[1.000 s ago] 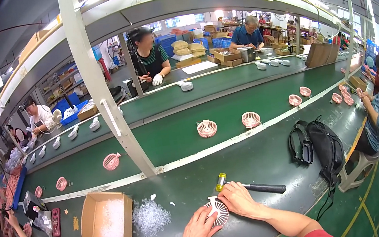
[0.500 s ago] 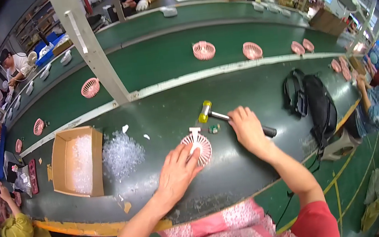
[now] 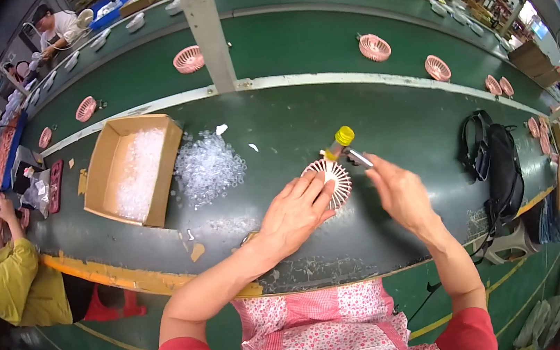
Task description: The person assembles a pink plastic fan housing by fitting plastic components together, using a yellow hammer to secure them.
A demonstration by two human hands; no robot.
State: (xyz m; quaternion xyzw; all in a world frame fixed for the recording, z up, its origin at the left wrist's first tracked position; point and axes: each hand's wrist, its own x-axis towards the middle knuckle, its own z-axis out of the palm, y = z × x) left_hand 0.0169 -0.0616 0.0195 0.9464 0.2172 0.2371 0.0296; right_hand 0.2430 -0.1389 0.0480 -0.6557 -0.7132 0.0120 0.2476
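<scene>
Pressed to the worktable [image 3: 274, 130] under my left hand [image 3: 293, 217] is a pale pink slatted fan housing [image 3: 341, 185]. The fingers lie over its left side with the thumb across the front, hiding that part. My right hand [image 3: 399, 192], slightly blurred, is closed around a mallet [image 3: 341, 141] with yellow ends and a metal shaft. The mallet's head hangs over the far end of the housing, where a short neck sticks out. Whether head and neck touch, I cannot tell. Most of the mallet's handle is hidden in the hand.
Left of my hands lie a pile of clear plastic pieces [image 3: 211, 168] and a cardboard box [image 3: 170, 178] of them. A black bag [image 3: 498, 155] lies at the right. Beyond a pale rail, a green conveyor [image 3: 292, 47] carries pink housings. Co-workers sit at both sides and across.
The mallet has been raised from the table, and its head is now over the housing's neck. My left hand still holds the housing. The whole view has shifted.
</scene>
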